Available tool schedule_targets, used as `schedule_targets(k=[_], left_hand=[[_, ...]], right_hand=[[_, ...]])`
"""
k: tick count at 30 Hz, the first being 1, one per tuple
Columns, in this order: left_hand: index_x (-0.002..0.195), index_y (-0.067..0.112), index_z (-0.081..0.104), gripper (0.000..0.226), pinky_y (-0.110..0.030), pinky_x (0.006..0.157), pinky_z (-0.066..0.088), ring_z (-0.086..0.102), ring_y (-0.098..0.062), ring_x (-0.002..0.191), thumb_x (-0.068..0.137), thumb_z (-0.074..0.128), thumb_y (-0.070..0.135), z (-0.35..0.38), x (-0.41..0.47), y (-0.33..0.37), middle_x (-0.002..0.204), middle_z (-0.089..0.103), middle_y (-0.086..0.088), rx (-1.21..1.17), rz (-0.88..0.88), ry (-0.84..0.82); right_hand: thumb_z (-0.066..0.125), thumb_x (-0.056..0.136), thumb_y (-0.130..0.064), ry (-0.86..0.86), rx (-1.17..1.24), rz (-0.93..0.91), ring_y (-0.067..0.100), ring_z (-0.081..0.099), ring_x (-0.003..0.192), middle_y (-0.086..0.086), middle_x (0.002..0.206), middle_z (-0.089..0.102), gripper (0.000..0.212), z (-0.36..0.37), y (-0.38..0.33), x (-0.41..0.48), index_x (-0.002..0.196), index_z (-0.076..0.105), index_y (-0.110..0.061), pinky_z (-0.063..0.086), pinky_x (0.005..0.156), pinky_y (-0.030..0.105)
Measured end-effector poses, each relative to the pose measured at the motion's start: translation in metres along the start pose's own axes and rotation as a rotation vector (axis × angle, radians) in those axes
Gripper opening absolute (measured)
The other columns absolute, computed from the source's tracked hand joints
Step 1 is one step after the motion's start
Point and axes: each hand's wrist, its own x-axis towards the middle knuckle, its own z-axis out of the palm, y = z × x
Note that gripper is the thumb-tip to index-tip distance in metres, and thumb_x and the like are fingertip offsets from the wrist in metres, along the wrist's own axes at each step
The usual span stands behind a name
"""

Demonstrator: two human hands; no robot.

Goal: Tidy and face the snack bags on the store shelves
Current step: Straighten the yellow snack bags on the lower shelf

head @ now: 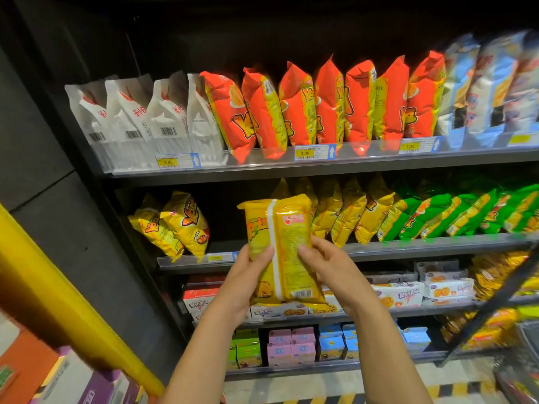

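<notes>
I hold a yellow snack bag [281, 246] upright in front of the second shelf [408, 246], its back side with the seam and barcode facing me. My left hand [248, 277] grips its left edge, thumb on the back. My right hand [329, 268] grips its right edge the same way. On that shelf two yellow bags [172, 225] lean at the left, then comes a gap behind the held bag. More yellow bags [347, 211] and green bags [455, 212] stand to the right.
The top shelf carries white bags [140, 118], red bags [320, 103] and blue-white bags [490, 86]. Lower shelves hold biscuit packs [408, 293] and small cartons [291, 345]. A yellow post [55, 290] slants at the left. Striped floor tape [455, 390] runs below.
</notes>
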Motion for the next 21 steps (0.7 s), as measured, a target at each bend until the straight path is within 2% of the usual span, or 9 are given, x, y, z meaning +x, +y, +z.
schedule_targets(k=[2, 5, 7, 10, 12, 15, 19, 21], left_hand=[[0.139, 0.037, 0.057, 0.055, -0.053, 0.108, 0.054, 0.071, -0.017, 0.120, 0.088, 0.076, 0.043, -0.003, -0.002, 0.000, 0.128, 0.075, 0.007, 0.151, 0.108, -0.006], [0.138, 0.040, 0.056, 0.061, -0.046, 0.109, 0.053, 0.067, -0.011, 0.122, 0.088, 0.084, 0.023, -0.013, -0.002, -0.002, 0.129, 0.072, 0.012, 0.320, 0.196, -0.012], [0.137, 0.039, 0.056, 0.066, -0.043, 0.110, 0.053, 0.065, -0.007, 0.124, 0.085, 0.087, 0.012, -0.017, -0.002, -0.003, 0.130, 0.071, 0.016, 0.365, 0.218, -0.004], [0.135, 0.038, 0.056, 0.067, -0.040, 0.111, 0.052, 0.064, -0.004, 0.124, 0.084, 0.087, 0.008, -0.019, -0.003, -0.001, 0.130, 0.070, 0.019, 0.375, 0.230, -0.008], [0.138, 0.035, 0.056, 0.066, -0.037, 0.106, 0.054, 0.066, -0.007, 0.124, 0.085, 0.087, 0.011, -0.019, -0.004, 0.003, 0.131, 0.071, 0.014, 0.365, 0.240, -0.035], [0.141, 0.032, 0.057, 0.060, -0.036, 0.098, 0.059, 0.069, -0.015, 0.122, 0.086, 0.081, 0.026, -0.019, -0.008, 0.013, 0.129, 0.073, 0.007, 0.288, 0.188, -0.082], [0.137, 0.030, 0.062, 0.051, -0.053, 0.106, 0.056, 0.073, -0.022, 0.117, 0.090, 0.069, 0.048, -0.014, -0.012, 0.022, 0.126, 0.076, 0.002, 0.171, 0.021, -0.079], [0.134, 0.028, 0.064, 0.047, -0.051, 0.105, 0.056, 0.076, -0.022, 0.110, 0.094, 0.065, 0.054, -0.008, -0.012, 0.025, 0.120, 0.079, 0.000, 0.135, -0.088, -0.040]], right_hand=[[0.076, 0.093, -0.033, 0.012, -0.038, -0.044, 0.010, 0.070, 0.117, -0.011, 0.123, 0.075, 0.040, -0.001, 0.007, -0.003, 0.131, 0.065, -0.031, 0.059, 0.094, 0.031], [0.084, 0.086, -0.014, 0.046, -0.111, -0.099, 0.008, 0.070, 0.115, -0.013, 0.121, 0.075, 0.051, -0.006, 0.014, -0.003, 0.129, 0.062, -0.030, 0.057, 0.095, 0.030], [0.086, 0.082, -0.006, 0.045, -0.147, -0.114, 0.008, 0.069, 0.116, -0.013, 0.121, 0.075, 0.057, -0.010, 0.017, -0.001, 0.127, 0.061, -0.031, 0.056, 0.098, 0.032], [0.086, 0.082, -0.004, 0.045, -0.164, -0.131, 0.008, 0.067, 0.121, -0.012, 0.127, 0.073, 0.063, -0.011, 0.018, 0.000, 0.132, 0.060, -0.032, 0.054, 0.103, 0.035], [0.086, 0.083, -0.006, 0.059, -0.168, -0.131, 0.007, 0.068, 0.117, -0.013, 0.122, 0.074, 0.058, -0.010, 0.018, 0.000, 0.128, 0.061, -0.032, 0.056, 0.100, 0.032], [0.086, 0.083, -0.026, 0.068, -0.108, -0.105, 0.011, 0.071, 0.114, -0.009, 0.120, 0.076, 0.048, -0.009, 0.017, -0.002, 0.127, 0.065, -0.029, 0.058, 0.097, 0.037], [0.072, 0.085, -0.044, 0.059, 0.142, 0.085, 0.023, 0.075, 0.109, 0.006, 0.119, 0.078, 0.051, -0.006, 0.012, 0.000, 0.127, 0.067, -0.015, 0.060, 0.095, 0.046], [0.068, 0.092, -0.046, 0.052, 0.235, 0.178, 0.026, 0.077, 0.103, 0.009, 0.111, 0.080, 0.049, -0.004, 0.010, 0.001, 0.123, 0.070, -0.009, 0.061, 0.093, 0.045]])
